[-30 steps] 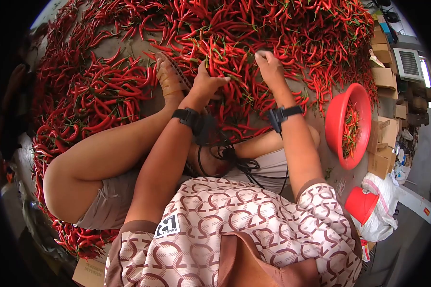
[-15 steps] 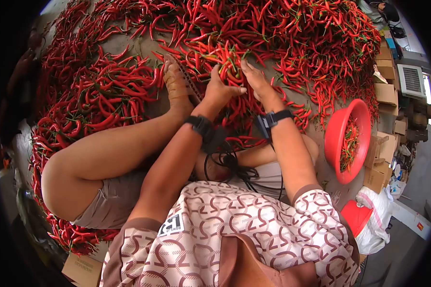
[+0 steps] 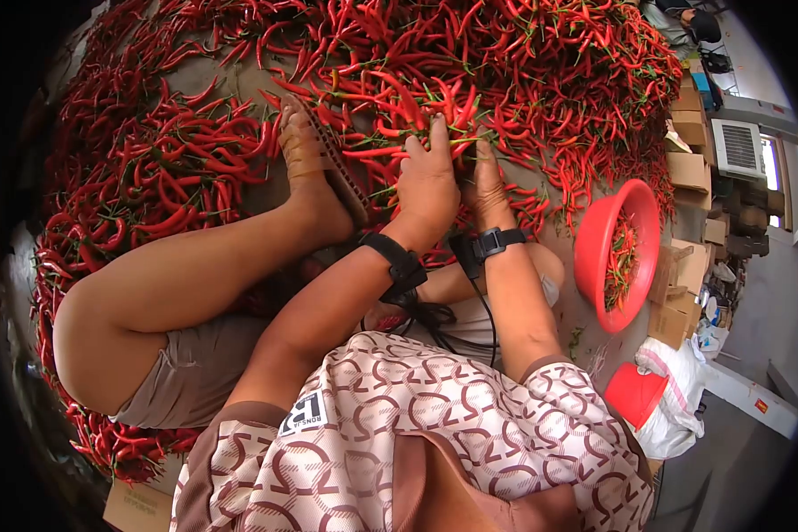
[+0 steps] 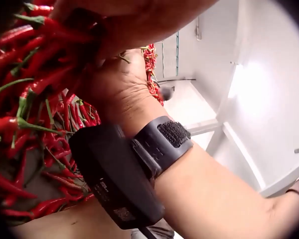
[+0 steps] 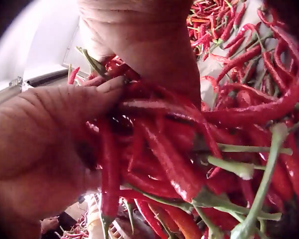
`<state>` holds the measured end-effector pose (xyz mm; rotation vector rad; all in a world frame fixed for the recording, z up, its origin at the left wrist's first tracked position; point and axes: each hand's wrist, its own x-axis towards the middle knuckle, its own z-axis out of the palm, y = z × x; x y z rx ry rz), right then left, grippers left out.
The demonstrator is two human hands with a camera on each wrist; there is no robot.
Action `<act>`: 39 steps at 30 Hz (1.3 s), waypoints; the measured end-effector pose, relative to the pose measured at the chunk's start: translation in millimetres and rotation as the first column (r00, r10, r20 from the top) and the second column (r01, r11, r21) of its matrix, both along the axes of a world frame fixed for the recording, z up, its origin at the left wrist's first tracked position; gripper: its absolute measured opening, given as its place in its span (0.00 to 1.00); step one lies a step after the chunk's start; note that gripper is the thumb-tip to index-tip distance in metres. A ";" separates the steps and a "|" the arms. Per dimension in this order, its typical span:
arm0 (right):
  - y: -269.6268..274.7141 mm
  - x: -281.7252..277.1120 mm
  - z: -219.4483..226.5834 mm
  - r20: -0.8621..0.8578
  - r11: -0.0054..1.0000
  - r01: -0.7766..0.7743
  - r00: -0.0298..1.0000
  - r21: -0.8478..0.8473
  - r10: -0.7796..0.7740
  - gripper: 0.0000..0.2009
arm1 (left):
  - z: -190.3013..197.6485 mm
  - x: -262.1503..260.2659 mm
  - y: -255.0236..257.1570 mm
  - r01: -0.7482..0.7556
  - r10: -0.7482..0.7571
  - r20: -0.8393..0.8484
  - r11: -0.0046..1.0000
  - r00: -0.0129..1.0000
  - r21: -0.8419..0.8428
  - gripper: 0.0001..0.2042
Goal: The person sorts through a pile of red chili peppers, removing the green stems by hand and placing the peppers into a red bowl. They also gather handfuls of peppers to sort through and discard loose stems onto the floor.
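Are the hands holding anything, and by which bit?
A bunch of red chilies, by their red bodies, between the left hand and the right hand; green stems stick out.

The left hand (image 3: pixel 427 184), its back showing, is just beside the upright right hand (image 3: pixel 489 182), forearms (image 3: pixel 332 306) angled inward.

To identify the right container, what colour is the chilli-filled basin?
The basin is red, clearest in head view.

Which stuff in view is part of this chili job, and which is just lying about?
In the job:
- red chili bunch, held by left hand and right hand
- chili pile
- red basin with chilies inside, probably

Lying about, apparently:
- cardboard boxes
- white sack
- small red container
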<state>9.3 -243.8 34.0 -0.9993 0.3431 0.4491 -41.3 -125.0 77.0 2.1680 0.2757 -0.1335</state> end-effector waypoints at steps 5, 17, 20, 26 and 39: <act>-0.5 -20.1 12.8 0.080 0.988 -0.041 0.996 0.149 0.029 0.21 | 4.4 -9.4 -19.8 0.024 -0.091 0.231 0.961 0.969 0.275 0.36; -18.4 -74.7 40.6 0.177 0.989 0.034 0.982 0.147 -0.060 0.20 | 32.1 -26.3 -40.5 0.127 -0.324 0.336 0.860 0.885 0.494 0.35; -25.3 -77.9 45.9 0.192 0.990 0.041 0.979 0.138 -0.068 0.20 | 43.2 -31.8 -46.9 0.149 -0.369 0.379 0.855 0.849 0.497 0.33; -33.8 -78.6 53.8 0.213 0.991 0.051 0.974 0.124 -0.077 0.20 | 58.6 -41.3 -51.9 0.198 -0.435 0.441 0.851 0.785 0.487 0.31; -35.2 -76.4 53.1 0.225 0.991 0.067 0.970 0.119 -0.092 0.19 | 56.7 -53.0 -52.2 0.047 -0.387 0.581 0.857 0.715 0.513 0.26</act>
